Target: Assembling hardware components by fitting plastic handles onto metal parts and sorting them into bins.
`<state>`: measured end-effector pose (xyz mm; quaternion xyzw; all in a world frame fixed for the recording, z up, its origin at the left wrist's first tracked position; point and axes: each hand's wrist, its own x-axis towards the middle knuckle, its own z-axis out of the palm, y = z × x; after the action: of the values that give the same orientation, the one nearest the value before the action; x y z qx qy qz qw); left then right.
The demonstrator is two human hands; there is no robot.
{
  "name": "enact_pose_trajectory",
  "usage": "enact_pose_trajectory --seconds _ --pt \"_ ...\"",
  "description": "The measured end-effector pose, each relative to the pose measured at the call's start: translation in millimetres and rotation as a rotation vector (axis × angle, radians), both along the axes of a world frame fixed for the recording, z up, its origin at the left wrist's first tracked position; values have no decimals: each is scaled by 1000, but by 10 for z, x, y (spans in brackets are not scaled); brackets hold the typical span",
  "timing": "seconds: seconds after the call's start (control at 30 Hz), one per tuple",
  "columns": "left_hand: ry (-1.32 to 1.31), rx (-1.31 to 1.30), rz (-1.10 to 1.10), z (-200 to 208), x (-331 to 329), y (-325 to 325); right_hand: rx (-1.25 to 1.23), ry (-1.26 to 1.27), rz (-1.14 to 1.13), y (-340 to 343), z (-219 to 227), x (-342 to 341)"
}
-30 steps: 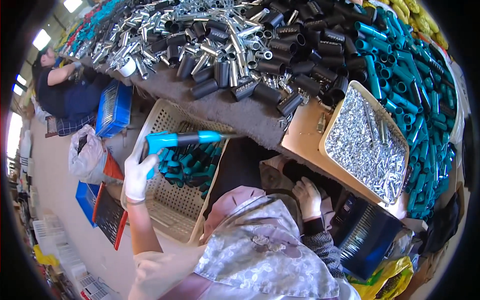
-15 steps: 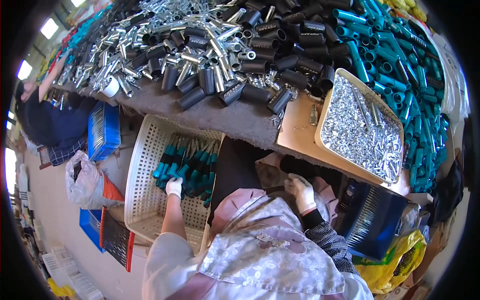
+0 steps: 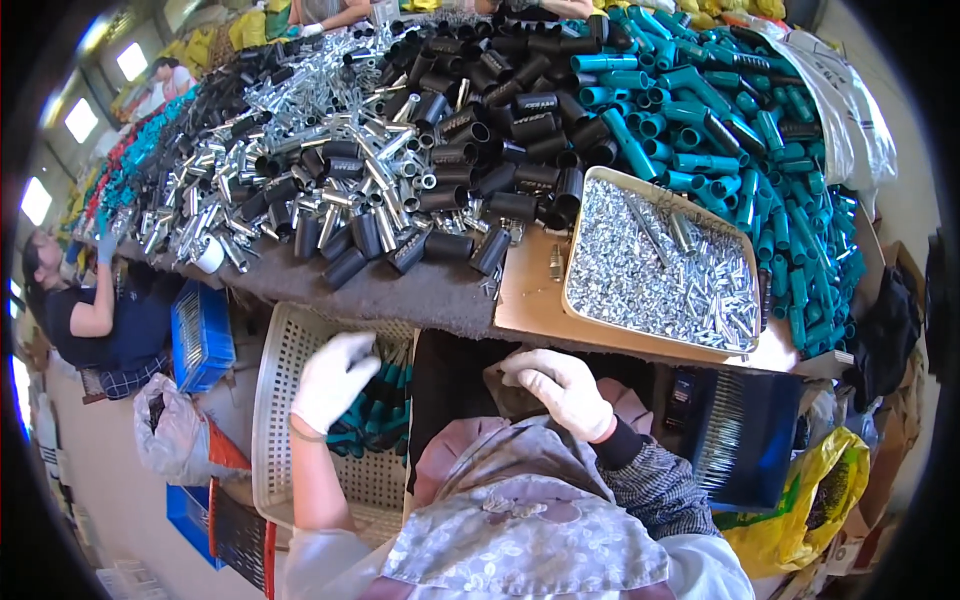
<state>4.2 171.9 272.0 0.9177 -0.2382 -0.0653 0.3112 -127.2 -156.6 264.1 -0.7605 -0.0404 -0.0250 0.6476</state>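
Note:
My left hand (image 3: 335, 385), in a white glove, is raised over the left part of the cream perforated crate (image 3: 283, 440). Its fingers are loosely bent and apart, with no object visible in them. Below and beside it, inside the crate, lie several tools with teal and black handles (image 3: 375, 420), partly covered by the hand. My right hand (image 3: 565, 390), also gloved, hovers over my lap just before the table edge. Its fingers point left, slightly curved with the thumb apart, and nothing shows in them.
The table carries heaps of silver metal tubes (image 3: 375, 150), black sleeves (image 3: 535, 125) and teal handles (image 3: 705, 160). A tray of small metal parts (image 3: 650, 270) lies at its near right. Blue bins (image 3: 745, 440) (image 3: 200, 335) stand below. A co-worker (image 3: 85, 310) sits far left.
My left hand has risen off the handles in the crate. My right hand has come up and left from my lap. The view has shifted, showing more of the table's far side.

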Motion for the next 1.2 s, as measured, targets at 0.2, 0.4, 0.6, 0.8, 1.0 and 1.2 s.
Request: enact_pose_trajectory --seconds 0.2,0.4,0.6,0.8,1.0,1.2 --pt "-85 -260 -103 910 702 -588 -391 -324 90 42 493 304" --pt "-443 126 42 942 1795 -795 -882 -771 -259 160 848 1493" --pt "-247 530 243 1007 2176 -1530 -1381 -535 -276 381 912 2458" --pt "-167 434 348 886 2373 -1530 -1385 -590 -267 355 975 2540" --pt "-186 217 379 647 2504 -1354 -1005 -608 -504 -99 1385 1701" --pt "-195 388 373 719 2546 -1529 470 -412 -486 -387 1068 433"
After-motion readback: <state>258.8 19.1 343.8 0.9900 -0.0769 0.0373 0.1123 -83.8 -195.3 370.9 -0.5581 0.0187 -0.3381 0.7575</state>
